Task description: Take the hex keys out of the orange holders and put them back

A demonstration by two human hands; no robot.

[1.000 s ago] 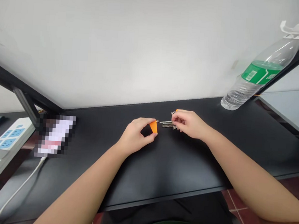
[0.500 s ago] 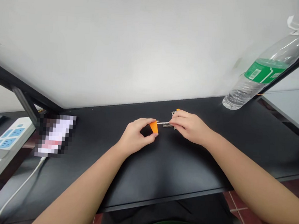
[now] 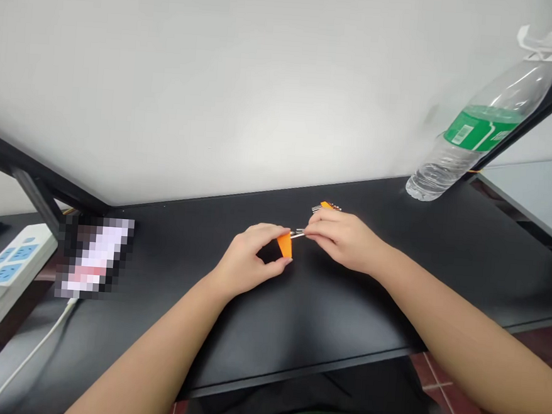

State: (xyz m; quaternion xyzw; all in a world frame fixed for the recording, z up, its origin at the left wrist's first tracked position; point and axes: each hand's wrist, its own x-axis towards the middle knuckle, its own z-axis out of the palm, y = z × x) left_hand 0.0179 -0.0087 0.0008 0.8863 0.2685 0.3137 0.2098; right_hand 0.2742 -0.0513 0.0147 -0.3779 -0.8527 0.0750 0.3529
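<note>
Between its thumb and fingertips, my left hand point(image 3: 253, 259) pinches a small orange wedge-shaped holder point(image 3: 285, 244) above the black table. My right hand point(image 3: 342, 237) is closed, its fingertips gripping a thin silver metal rod point(image 3: 297, 235) that looks like a hex key. The rod's left end meets the right side of the orange holder; whether it sits inside cannot be made out. Behind the right fingers lies a second orange piece point(image 3: 326, 205) with several thin metal rods point(image 3: 316, 208), partly covered by that hand.
A large water bottle point(image 3: 470, 138) with a green label stands at the back right near a black frame bar. On the left lie a pixelated phone point(image 3: 97, 254) with a white cable point(image 3: 34, 354) and a white power strip point(image 3: 14, 270). A pale wall rises behind the black table point(image 3: 318, 336).
My right hand has shifted slightly left and down, closer to the orange holder, so less of the rod shows between the hands. The view has shifted slightly.
</note>
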